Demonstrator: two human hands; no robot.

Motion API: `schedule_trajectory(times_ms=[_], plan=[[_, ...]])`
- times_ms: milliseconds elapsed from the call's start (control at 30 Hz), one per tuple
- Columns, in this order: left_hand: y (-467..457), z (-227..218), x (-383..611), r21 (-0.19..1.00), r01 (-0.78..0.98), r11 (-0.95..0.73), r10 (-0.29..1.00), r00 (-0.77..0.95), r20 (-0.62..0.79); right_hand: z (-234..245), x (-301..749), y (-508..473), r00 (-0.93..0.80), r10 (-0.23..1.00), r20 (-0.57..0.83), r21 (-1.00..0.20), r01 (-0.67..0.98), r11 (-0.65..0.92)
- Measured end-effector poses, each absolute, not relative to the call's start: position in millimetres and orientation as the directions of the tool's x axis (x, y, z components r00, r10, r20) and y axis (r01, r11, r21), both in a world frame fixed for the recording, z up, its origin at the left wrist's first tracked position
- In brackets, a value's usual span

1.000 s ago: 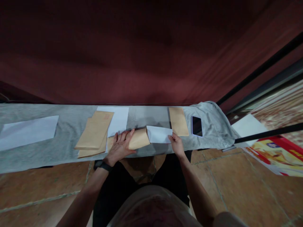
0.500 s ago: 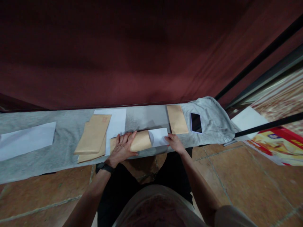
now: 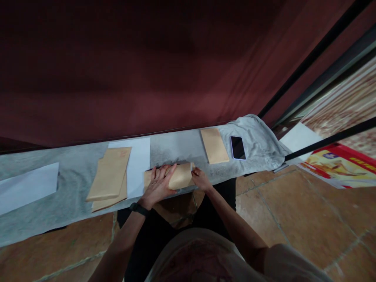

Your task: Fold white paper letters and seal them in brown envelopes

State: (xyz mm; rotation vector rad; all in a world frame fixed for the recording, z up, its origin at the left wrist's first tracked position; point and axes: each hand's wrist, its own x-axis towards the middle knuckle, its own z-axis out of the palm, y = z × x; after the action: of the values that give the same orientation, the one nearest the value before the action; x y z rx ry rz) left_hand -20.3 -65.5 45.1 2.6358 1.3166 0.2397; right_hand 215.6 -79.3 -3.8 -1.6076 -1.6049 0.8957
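Observation:
A brown paper envelope (image 3: 181,176) lies crosswise on the grey cloth in front of me, its upper side bulging. My left hand (image 3: 160,185) rests on its left part with fingers spread, pressing it down. At the envelope's right end, my right hand (image 3: 202,180) has its fingers pinched at the opening. Only a sliver of a white folded sheet (image 3: 192,166) shows there; the envelope hides the rest. To the left, several brown envelopes (image 3: 110,172) lie stacked, partly over white paper (image 3: 139,156).
The grey cloth (image 3: 173,147) covers a narrow bench by a dark red wall. Another brown envelope (image 3: 215,145) and a phone (image 3: 237,147) lie to the right. More white paper (image 3: 32,186) is far left. A black bar (image 3: 331,139) and a colourful box (image 3: 343,166) stand at right.
The white sheet has slid leftward into the brown envelope, my right hand moving with it up to the opening. My left hand stays spread on the envelope. The view has shifted slightly.

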Motion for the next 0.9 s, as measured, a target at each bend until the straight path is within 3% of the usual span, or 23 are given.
schedule_trajectory(times_ms=[200, 333, 467, 567, 667, 733, 800, 867, 900], plan=[[-63, 45, -22, 0.234, 0.761, -0.605, 0.793, 0.604, 0.083, -2, 213, -85, 0.142, 0.988, -0.057, -0.893, 0.435, -0.114], [-60, 47, -22, 0.218, 0.739, -0.638, 0.767, 0.634, 0.095, -1, 208, -88, 0.333, 0.926, -0.18, -0.972, 0.082, -0.219], [-52, 54, -21, 0.242, 0.707, -0.664, 0.744, 0.657, 0.122, 5, 209, -82, 0.272, 0.91, -0.312, -0.94, -0.224, -0.256], [-50, 57, -20, 0.329, 0.724, -0.606, 0.793, 0.584, 0.175, 10, 211, -77, 0.261, 0.906, -0.335, -0.919, -0.304, -0.252], [-57, 51, -14, 0.576, 0.717, -0.393, 0.919, 0.316, 0.235, 12, 207, -74, 0.295, 0.89, -0.347, -0.9, -0.372, -0.227], [-65, 43, -4, 0.821, 0.556, -0.128, 0.99, 0.018, 0.142, 11, 199, -73, 0.306, 0.885, -0.352, -0.884, -0.418, -0.208], [-73, 35, 10, 0.967, 0.188, 0.172, 0.977, -0.158, -0.144, 10, 190, -73, 0.304, 0.882, -0.36, -0.869, -0.454, -0.198], [-77, 30, 25, 0.896, -0.187, 0.402, 0.906, -0.057, -0.419, 8, 182, -74, 0.289, 0.883, -0.37, -0.857, -0.473, -0.204], [-77, 29, 32, 0.831, -0.295, 0.471, 0.871, 0.011, -0.49, 7, 179, -75, 0.278, 0.885, -0.373, -0.854, -0.475, -0.211]])
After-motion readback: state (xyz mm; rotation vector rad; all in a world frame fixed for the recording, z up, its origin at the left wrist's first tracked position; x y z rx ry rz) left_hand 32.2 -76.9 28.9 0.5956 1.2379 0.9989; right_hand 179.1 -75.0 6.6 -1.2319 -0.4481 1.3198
